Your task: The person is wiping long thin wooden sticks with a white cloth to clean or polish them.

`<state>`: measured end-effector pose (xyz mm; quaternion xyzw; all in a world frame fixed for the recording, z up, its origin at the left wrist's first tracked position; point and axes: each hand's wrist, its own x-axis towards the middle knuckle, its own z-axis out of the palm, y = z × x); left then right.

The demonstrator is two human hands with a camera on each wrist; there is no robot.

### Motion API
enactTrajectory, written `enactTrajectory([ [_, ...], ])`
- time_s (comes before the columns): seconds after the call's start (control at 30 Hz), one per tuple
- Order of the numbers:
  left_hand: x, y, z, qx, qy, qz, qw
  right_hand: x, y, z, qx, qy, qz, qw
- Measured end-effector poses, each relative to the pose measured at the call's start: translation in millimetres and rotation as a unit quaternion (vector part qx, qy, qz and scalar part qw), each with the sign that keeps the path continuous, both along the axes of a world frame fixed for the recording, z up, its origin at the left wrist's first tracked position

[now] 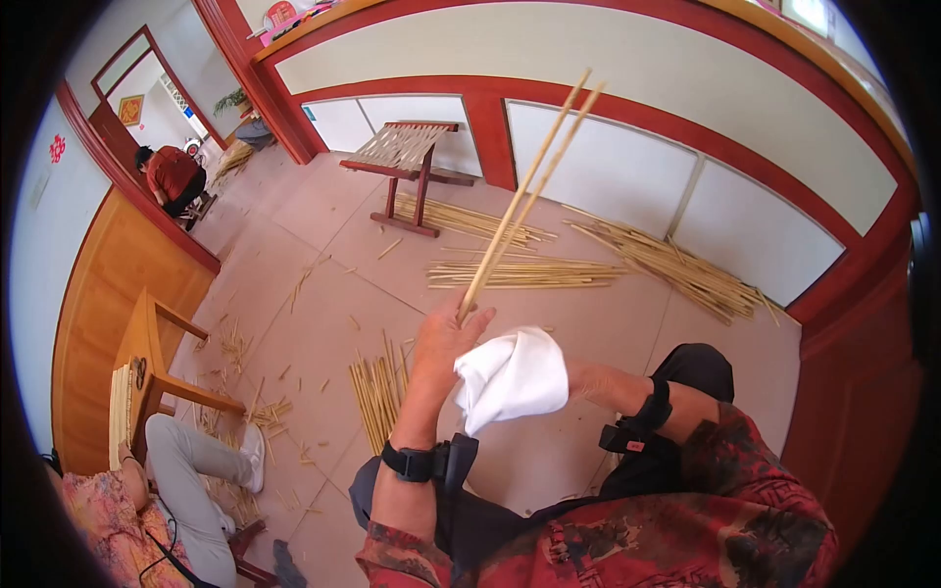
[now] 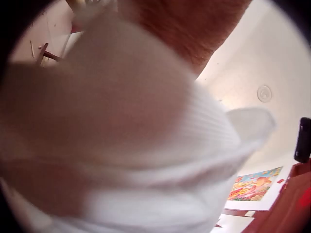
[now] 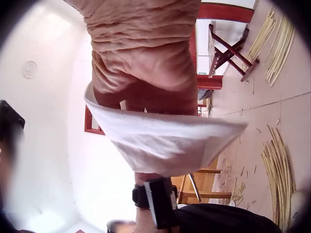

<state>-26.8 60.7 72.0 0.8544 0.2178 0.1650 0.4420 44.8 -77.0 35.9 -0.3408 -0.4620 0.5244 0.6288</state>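
Beside the white cloth [image 1: 512, 377], just off its left edge, the left hand [image 1: 443, 343] has its fingers curled round 2 long sticks [image 1: 501, 238]. Their long axis runs outward past the cloth's far side, slanting rightward, with the 2 free tips well apart from it. The right hand [image 3: 146, 73] goes into the cloth (its fingers are hidden there, so I cannot tell how far closed they are). What counts, I judge, is that the sticks' held ends are nearest the cloth, with the left hand between them and the person.
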Motion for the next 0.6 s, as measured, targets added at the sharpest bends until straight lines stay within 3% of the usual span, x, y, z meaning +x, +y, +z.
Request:
enactTrajectory([
  [0.03, 1, 5, -7, 0.000, -0.002, 0.001, 1.000, 2, 0, 4, 0.000, -0.002, 0.001, 1.000],
  [0.1, 3, 13, -12, 0.004, -0.086, -0.002, 0.996, 8, 1, 13, -0.086, 0.191, -0.074, 0.975],
  [0.13, -1, 11, -4, -0.016, -0.086, -0.006, 0.996, 12, 1, 28, -0.034, 0.117, -0.112, 0.986],
  [0.17, -2, 12, -4, -0.013, -0.089, -0.009, 0.996, 22, 4, 27, -0.029, 0.115, -0.114, 0.986],
  [0.23, -8, 17, -5, 0.028, -0.099, 0.059, 0.993, 42, 5, 18, -0.039, 0.318, -0.108, 0.941],
  [0.27, -9, 18, -3, 0.030, -0.100, 0.059, 0.993, 48, -1, 18, -0.031, 0.248, -0.185, 0.950],
  [0.3, -11, 18, 1, 0.020, -0.069, 0.050, 0.996, 52, -6, 21, -0.030, 0.248, -0.184, 0.951],
  [0.37, -12, 13, 4, 0.010, -0.038, 0.037, 0.999, 57, -11, 29, -0.053, 0.146, -0.297, 0.942],
  [0.4, -11, 6, 3, -0.146, -0.011, -0.022, 0.989, 61, -9, 30, -0.062, 0.193, -0.256, 0.945],
  [0.43, -9, -2, 2, -0.299, 0.018, -0.082, 0.951, 55, -5, 27, -0.060, 0.192, -0.260, 0.945],
  [0.5, -5, -17, 0, -0.344, 0.037, -0.132, 0.929, 36, 2, 17, 0.003, 0.177, -0.209, 0.962],
  [0.6, 0, -34, -10, -0.427, 0.081, -0.193, 0.880, 29, -5, 9, -0.005, 0.182, -0.189, 0.965],
])
